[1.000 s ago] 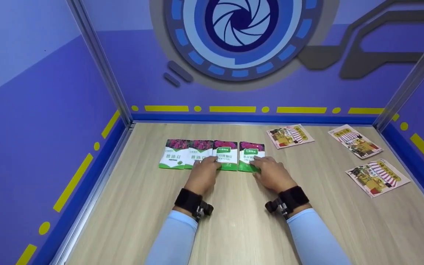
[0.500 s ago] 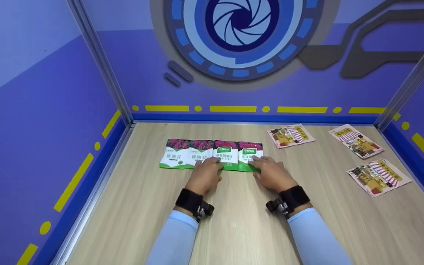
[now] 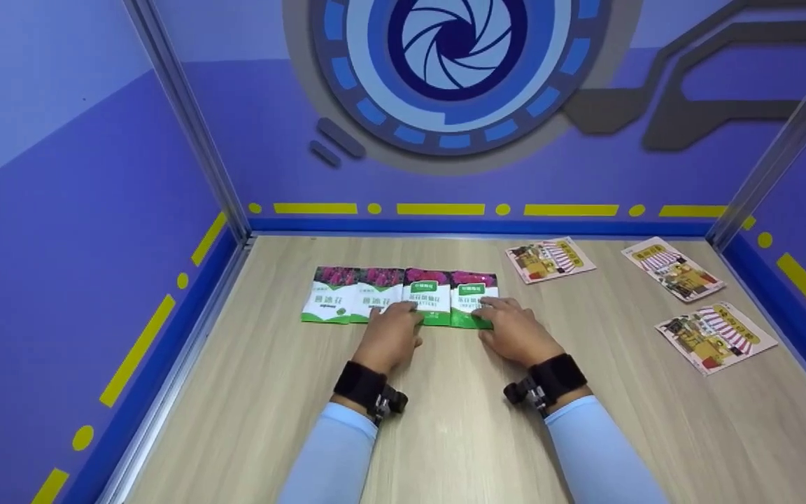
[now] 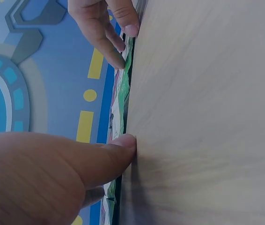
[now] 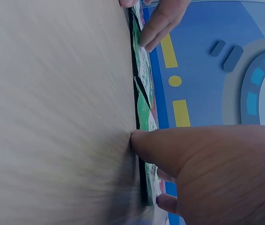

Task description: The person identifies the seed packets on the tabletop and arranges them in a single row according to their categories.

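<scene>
I see four flower-seed packets (image 3: 327, 301) in a row on the tabletop (image 3: 455, 420) | left hand (image 3: 389, 337), loosely spread, over the middle two | right hand (image 3: 520, 332), likewise, touching the rightmost's edge | light, even pressure should keep them level

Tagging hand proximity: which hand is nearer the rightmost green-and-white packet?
Right: the right hand touches the rightmost packet; the left hand is left of it, at the next packet.
</scene>
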{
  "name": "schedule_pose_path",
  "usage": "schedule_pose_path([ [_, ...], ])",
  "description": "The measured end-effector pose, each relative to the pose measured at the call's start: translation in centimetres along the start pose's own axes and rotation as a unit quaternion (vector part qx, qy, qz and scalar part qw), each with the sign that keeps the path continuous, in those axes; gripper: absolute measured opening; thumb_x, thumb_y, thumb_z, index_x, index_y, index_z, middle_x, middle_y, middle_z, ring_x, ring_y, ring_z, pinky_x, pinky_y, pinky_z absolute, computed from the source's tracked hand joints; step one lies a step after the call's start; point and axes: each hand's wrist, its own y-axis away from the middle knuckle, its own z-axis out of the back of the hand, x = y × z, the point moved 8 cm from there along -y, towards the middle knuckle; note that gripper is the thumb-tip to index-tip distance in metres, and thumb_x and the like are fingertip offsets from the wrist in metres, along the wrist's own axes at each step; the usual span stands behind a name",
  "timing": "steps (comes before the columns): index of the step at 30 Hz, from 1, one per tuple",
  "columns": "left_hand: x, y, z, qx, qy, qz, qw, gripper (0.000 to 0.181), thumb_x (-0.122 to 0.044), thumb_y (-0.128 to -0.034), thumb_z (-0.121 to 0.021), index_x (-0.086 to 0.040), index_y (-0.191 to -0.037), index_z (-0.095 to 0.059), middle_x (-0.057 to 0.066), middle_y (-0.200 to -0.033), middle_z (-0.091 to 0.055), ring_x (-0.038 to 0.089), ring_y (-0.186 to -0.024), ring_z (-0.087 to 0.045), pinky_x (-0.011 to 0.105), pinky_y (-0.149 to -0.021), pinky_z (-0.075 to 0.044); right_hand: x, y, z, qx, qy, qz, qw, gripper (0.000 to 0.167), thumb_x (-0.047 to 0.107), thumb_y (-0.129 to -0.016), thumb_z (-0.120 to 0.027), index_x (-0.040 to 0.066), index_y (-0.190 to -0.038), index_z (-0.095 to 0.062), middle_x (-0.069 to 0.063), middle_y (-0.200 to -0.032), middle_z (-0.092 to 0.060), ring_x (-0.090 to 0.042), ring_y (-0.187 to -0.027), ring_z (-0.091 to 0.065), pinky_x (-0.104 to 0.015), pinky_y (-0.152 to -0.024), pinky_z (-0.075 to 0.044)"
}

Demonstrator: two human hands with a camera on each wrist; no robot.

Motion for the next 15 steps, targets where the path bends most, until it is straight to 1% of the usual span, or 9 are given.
schedule_pose_path([
  [5,-0.02,0.07,0.03,-0.004,-0.002,0.004,1.0,0.039,-0.029,-0.0923,-0.074,-0.02,-0.129,-0.068,0.001,-0.148,-0.052,0.024,-0.137,-0.046,0.065,-0.11,-0.031,0.14,-0.06,-0.21,-0.002,0.008,0.004,1.0,0.044,0.028,-0.096,-0.069,0.021,-0.138,-0.063,-0.008,-0.151,-0.048,-0.033,-0.139,-0.042,-0.069,-0.101,-0.039],
  [8,-0.02,0.06,-0.03,-0.005,-0.004,0.004,1.0,0.038,-0.029,-0.0921,-0.074,-0.019,-0.129,-0.069,0.001,-0.148,-0.052,0.024,-0.136,-0.047,0.065,-0.11,-0.031,0.09,-0.1,-0.29,0.002,0.006,0.001,1.0,0.044,0.028,-0.096,-0.068,0.021,-0.139,-0.062,-0.007,-0.153,-0.046,-0.033,-0.14,-0.041,-0.07,-0.102,-0.037],
  [15,0.13,0.13,-0.11,-0.01,0.001,0.015,0.9998,0.037,-0.029,-0.0908,-0.076,-0.02,-0.126,-0.07,0.003,-0.146,-0.054,0.025,-0.136,-0.047,0.065,-0.11,-0.03,-0.45,-0.24,-0.26,0.018,-0.028,-0.015,0.9993,0.049,0.031,-0.095,-0.069,0.021,-0.142,-0.059,-0.005,-0.158,-0.04,-0.032,-0.145,-0.034,-0.065,-0.109,-0.033],
])
